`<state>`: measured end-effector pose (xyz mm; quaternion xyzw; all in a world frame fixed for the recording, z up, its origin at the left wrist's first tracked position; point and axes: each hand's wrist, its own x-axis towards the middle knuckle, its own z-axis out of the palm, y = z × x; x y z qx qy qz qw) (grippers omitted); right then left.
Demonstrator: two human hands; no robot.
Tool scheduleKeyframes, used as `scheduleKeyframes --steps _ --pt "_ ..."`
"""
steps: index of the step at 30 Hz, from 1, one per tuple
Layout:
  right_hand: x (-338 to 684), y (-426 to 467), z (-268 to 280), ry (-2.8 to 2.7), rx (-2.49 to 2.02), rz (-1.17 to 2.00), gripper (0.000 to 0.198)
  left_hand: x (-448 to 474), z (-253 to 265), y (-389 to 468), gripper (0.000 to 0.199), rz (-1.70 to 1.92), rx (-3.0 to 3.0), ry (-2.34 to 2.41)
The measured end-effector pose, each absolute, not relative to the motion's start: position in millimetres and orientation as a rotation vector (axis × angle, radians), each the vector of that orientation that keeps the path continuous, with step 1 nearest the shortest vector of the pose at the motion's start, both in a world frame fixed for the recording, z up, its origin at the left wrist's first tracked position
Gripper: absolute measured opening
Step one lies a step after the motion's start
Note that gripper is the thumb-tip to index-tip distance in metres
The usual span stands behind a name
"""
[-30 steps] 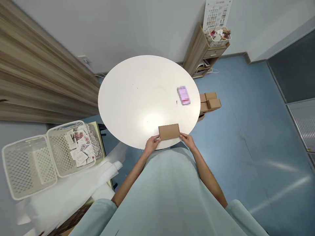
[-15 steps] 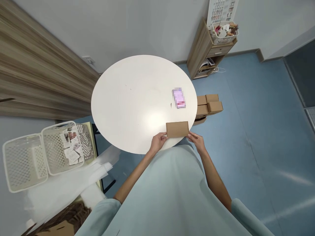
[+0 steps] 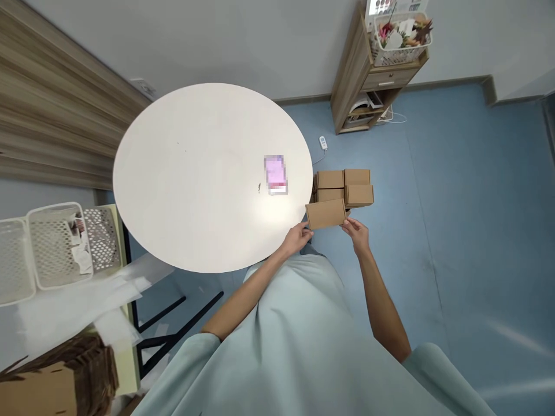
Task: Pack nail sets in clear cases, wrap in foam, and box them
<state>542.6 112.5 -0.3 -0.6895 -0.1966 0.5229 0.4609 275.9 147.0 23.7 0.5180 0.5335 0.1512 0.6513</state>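
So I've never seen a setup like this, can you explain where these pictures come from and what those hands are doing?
There's no machine here, just a person working bare-handed. Every picture comes from one camera worn on that person's head, looking forward and down.

The left hand and right hand hold a flat cardboard box between them, one at each end, by the right side of the white table. On the tabletop lies a pinkish-purple item, too blurred to name, with a small dark speck beside it. More cardboard boxes are grouped beyond the held one.
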Motion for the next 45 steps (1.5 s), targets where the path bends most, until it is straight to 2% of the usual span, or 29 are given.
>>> scheduleKeyframes --steps 5,16,25,28,35,45 --pt "577 132 -28 -0.48 -1.728 1.267 0.06 324 -5 165 0.057 0.28 1.101 1.242" --pt "584 153 -85 -0.455 -1.843 1.19 0.062 362 -30 202 0.044 0.171 0.994 1.388" --pt "597 178 -106 -0.41 -1.856 1.204 0.052 379 -45 223 0.057 0.226 1.045 1.364" --pt "600 181 -112 -0.364 -1.916 1.189 0.047 383 -50 230 0.06 0.135 1.051 1.376" --pt "600 165 -116 -0.365 -1.929 1.231 0.042 375 -35 213 0.039 0.046 1.055 1.319" --pt "570 178 -98 -0.48 -1.883 1.28 0.045 339 6 192 0.047 0.147 1.016 1.173"
